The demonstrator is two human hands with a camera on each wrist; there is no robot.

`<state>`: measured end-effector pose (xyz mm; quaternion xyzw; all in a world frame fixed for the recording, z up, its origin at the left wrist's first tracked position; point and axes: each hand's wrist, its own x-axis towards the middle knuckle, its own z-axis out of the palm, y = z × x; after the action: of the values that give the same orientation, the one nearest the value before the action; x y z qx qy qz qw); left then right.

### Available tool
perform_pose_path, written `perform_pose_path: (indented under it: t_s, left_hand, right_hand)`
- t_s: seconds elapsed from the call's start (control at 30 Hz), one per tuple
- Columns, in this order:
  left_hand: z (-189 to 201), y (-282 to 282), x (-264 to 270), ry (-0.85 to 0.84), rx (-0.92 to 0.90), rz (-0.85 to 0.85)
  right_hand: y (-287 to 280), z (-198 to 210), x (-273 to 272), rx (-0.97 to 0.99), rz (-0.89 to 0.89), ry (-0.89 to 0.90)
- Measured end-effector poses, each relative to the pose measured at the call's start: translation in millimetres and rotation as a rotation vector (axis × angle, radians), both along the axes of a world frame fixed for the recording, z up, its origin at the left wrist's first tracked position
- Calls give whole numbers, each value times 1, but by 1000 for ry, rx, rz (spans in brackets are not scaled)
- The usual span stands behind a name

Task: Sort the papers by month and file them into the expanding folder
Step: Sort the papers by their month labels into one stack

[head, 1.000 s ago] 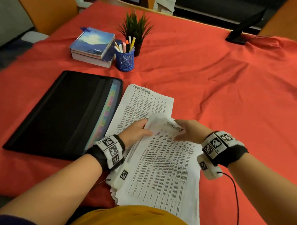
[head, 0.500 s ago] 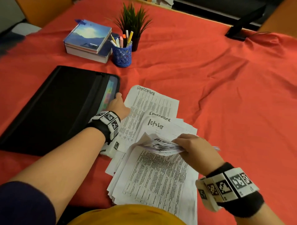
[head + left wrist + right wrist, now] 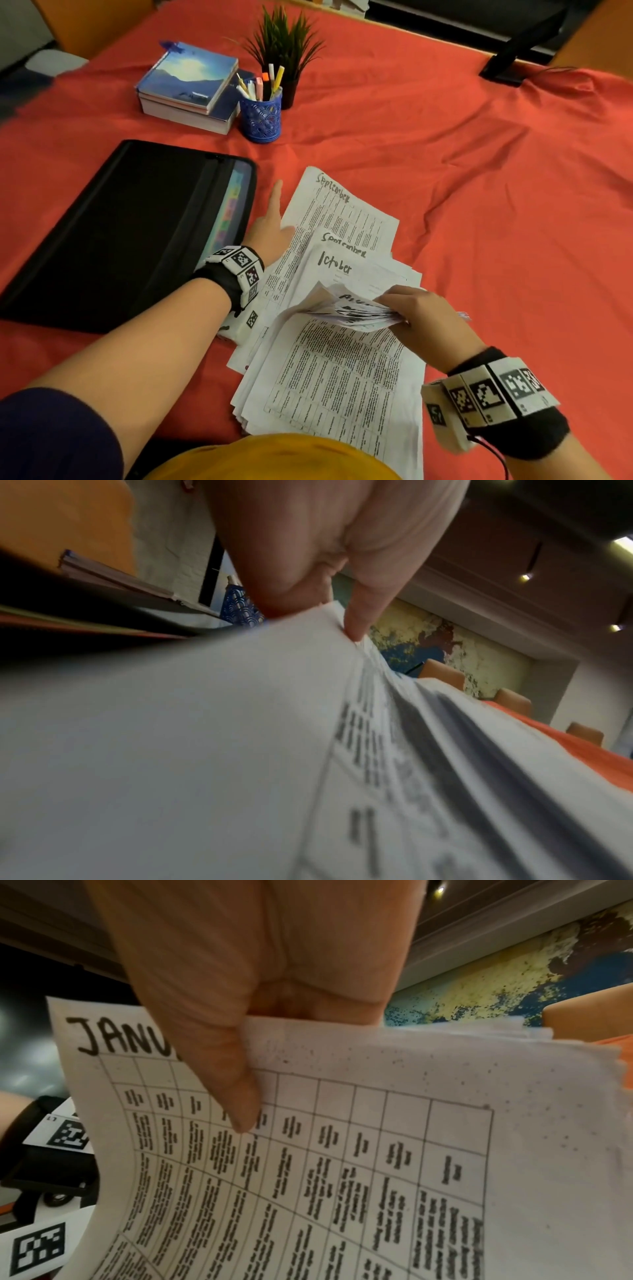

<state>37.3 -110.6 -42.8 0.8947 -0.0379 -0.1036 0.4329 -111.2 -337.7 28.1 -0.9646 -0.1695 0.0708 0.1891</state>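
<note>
White papers (image 3: 346,373) are showing black gridded print; the black expanding folder (image 3: 113,236) at nine o'clock is showing multicoloured tabs; an orange-red cloth (image 3: 479,205) is covering the table.

Warm, dim indoor light gives everything a reddish cast. The head view is fairly sharp but bends outward at its edges, with soft shadows under both forearms. The left wrist view is heavily blurred up close; small ceiling spotlights (image 3: 527,576) glare there. The right wrist view keeps its printed text crisp.
</note>
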Motion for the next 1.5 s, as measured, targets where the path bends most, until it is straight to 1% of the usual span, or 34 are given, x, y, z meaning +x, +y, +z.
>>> perform_pose_path:
  t_s: [0.07,0.13,0.17,0.37,0.57,0.7,0.77,0.93,1.0,1.03,1.1,1.23,1.3,1.4,1.43,1.5]
  left_hand:
    - [-1,0,0,-48,-62,-38]
    - [-2,0,1,-58,-47,-120]
    - [-1,-1,1,-44,-36,-135]
    - [4,-8,-4,76,-28,-56]
    - [5,-16,-4,288,-172,-34]
    - [13,-16,-6,388,-232,-34]
    - [19,-14,-8,429,-304,-3]
    - [33,-6,-11,553,-582,151]
    - [35,-4,-11,551,-671,221]
    - [37,-3,-9,500,-696,253]
    - [45,-3,-7,296,-667,300]
    - [76,11,1,-266,-338,328]
    - [97,25,5,-502,-273,336]
    - [128,51,13,-769,-319,384]
    - [138,61,16,-830,-353,407]
    - [158,79,20,-922,-400,468]
  right_hand:
    - [-1,0,0,9,-2,12]
    - [-1,0,0,13,-3,14]
    - [-1,0,0,12,-5,14]
    - [0,1,3,9,8,7]
    - [-1,2,2,-3,7,7]
    - [-1,4,1,6,5,21]
    - [-2,4,1,10,4,22]
    - [-3,3,2,37,5,25]
    - [-3,4,2,29,-2,23]
    - [-2,4,1,22,-7,26]
    - [-1,6,1,14,-17,40]
    - [1,14,-1,-5,-6,60]
    - [3,19,-4,-10,5,37]
    - [2,32,-8,-20,23,2]
    - [2,41,-12,-34,46,-13]
    - [1,60,-18,-45,75,22]
